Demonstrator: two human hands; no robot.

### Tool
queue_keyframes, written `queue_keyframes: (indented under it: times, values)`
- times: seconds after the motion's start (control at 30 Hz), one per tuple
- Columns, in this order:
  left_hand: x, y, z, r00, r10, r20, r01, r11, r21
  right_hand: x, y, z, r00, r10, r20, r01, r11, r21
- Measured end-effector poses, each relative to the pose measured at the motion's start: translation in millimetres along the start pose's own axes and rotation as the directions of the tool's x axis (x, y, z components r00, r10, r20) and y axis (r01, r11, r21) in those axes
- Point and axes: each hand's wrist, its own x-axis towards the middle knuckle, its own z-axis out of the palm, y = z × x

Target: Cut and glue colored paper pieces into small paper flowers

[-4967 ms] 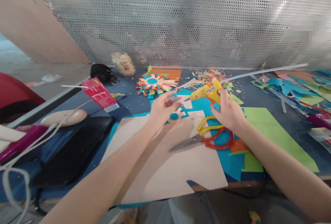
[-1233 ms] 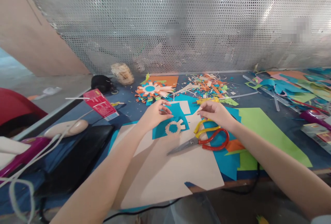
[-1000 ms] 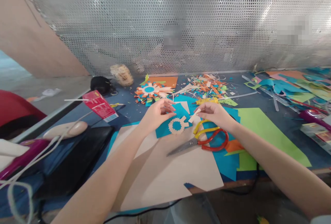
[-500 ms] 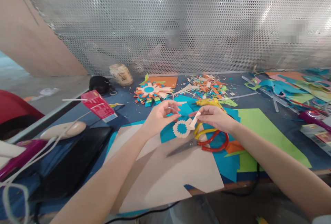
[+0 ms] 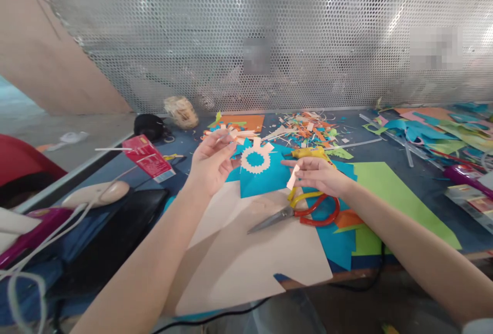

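In the head view, the left hand [image 5: 210, 162] pinches the corner of a blue paper [image 5: 265, 182] with a beige toothed ring [image 5: 245, 160] on it, holding it up over the middle of the table [image 5: 370, 151]. The right hand [image 5: 318, 174] pinches a small beige strip [image 5: 292, 177] just beside it, above the scissors [image 5: 304, 209]. A big beige sheet [image 5: 250, 252] overhangs the front edge. The red carton [image 5: 149, 157] near the left edge is tilted; what is inside it I cannot tell.

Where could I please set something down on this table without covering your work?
The beige sheet is bare nearer than the scissors, and the green sheet right of them is bare. Crowded: the scrap pile by the mesh, the offcuts far right.
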Motion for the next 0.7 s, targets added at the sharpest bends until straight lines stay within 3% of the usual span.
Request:
queue_keyframes:
  times: [0.13, 0.3, 0.57, 0.7]
  values:
    - [3.8, -5.5, -3.2, 0.996, -0.057, -0.071, 0.054, 0.998, -0.038, -0.1, 0.8, 0.6, 0.996, -0.057, -0.068, 0.050, 0.993, -0.102]
    - [-0.1, -15.8, -1.3, 0.997, -0.076, -0.018, 0.077, 0.996, 0.045, -1.0, -1.6, 2.5, 0.975, -0.219, -0.036, 0.204, 0.950, -0.236]
    - [-15.7, -34.7, 15.5, 0.987, -0.108, 0.118, 0.080, 0.973, 0.217, 2.3, 8.8, 3.7, 0.994, -0.108, -0.018, 0.104, 0.983, -0.149]
    - [-12.2, -38.6, 9.0, 0.964, -0.066, 0.256, -0.057, 0.894, 0.445, 3.9, 5.6, 0.8, 0.991, -0.103, -0.084, 0.095, 0.990, -0.100]
